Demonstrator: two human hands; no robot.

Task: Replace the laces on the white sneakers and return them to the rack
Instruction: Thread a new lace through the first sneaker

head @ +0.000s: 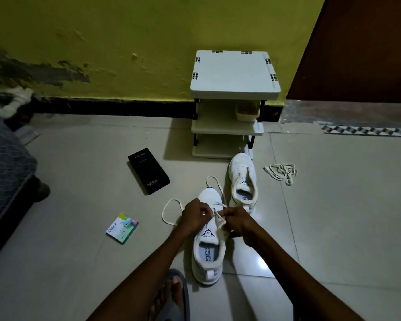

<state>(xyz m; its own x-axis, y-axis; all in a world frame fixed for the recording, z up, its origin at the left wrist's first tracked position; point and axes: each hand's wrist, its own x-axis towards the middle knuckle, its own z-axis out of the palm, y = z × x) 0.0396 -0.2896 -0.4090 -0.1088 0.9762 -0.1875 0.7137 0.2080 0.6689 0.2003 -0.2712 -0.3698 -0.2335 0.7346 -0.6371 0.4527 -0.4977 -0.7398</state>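
Pale glossy floor tiles (79, 262) run from under the person to a yellow wall (125, 42), with plenty of bare floor to the left and right of the work. Nearest is one foot in a grey sandal (173, 295). Just beyond it stands the near sneaker (207, 253), heel toward the person. Both forearms reach over it. The left hand (195, 216) and the right hand (239, 222) meet above its tongue, fingers curled, each pinching the lace (163, 213) at the eyelets. Two slack loops of it trail on the tiles, one to the left and one past the toe. The second sneaker (242, 181), unlaced, sits just beside and ahead on the right. I count two sneakers, one loose lace bundle (281, 172) well apart to the right, one small colourful packet (122, 228) and one black box (148, 170) on the left. Farthest, against the wall, stands the white three-shelf rack (234, 72), a small tub (247, 111) on its middle shelf, and the far sneaker's toe nearly at its base.
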